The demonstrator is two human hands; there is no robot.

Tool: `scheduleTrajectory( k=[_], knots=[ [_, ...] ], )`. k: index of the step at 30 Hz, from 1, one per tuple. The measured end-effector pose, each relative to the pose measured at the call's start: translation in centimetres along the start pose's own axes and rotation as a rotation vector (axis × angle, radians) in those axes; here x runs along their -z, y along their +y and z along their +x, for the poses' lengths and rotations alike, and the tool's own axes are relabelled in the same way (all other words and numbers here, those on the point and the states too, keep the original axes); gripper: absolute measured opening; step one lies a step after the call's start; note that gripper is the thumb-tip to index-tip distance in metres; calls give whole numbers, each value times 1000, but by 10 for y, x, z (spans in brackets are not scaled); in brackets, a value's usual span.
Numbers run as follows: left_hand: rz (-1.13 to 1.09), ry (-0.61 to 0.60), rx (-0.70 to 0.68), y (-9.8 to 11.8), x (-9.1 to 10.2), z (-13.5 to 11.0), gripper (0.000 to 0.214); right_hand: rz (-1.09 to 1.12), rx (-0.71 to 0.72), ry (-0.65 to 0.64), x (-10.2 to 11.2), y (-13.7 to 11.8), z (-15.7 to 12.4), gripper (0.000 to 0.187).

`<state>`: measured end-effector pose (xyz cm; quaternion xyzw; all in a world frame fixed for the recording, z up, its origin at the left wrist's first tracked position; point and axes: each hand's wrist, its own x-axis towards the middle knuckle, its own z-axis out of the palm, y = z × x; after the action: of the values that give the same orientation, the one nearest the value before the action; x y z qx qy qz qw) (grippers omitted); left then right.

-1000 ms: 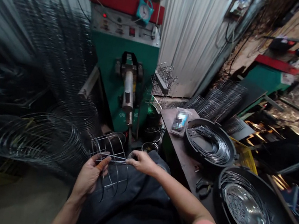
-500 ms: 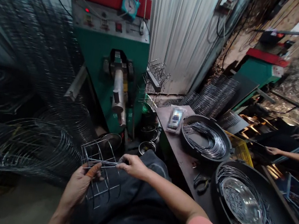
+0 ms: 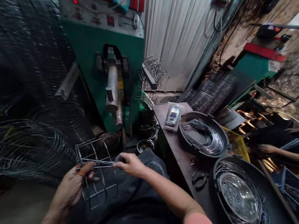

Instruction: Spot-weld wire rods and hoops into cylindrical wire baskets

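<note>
In front of my lap is a small wire rack of crossed and curved metal rods. My left hand is closed on its left side, with an orange-brown covering on the thumb. Thin straight metal wires run across the rack from the left thumb to my right hand. The right thumb and fingers pinch the far ends of these wires. How many wires are in the pinch is hidden by the fingers.
A green machine with a protruding metal arm stands ahead. Wire rings are stacked at left. On the right-hand table are pliers, a round tray of wires and a tray holding a metal bowl. A co-worker's hand shows beyond.
The whole view has shifted, so most things sit slightly further left. Both hands keep their grip on the rack and wires, with little visible change between them.
</note>
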<state>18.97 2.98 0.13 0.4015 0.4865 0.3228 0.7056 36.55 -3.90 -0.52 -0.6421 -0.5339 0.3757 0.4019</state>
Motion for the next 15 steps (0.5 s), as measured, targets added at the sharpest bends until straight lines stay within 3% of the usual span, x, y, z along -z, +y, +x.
scheduleTrajectory(
  k=[5,8,11,15],
  knots=[
    [-78,89,-25,13,6,1,34,-135,111,148,30,12,6,5],
    [-103,64,-10,24,5,1,28,-143,106,255,57,27,12,10],
    [-109,41,-5,42,1,0,23,-172,85,390,89,39,18,14],
    [-122,143,-15,73,-3,1,16,-440,91,532,129,45,24,14]
  ],
)
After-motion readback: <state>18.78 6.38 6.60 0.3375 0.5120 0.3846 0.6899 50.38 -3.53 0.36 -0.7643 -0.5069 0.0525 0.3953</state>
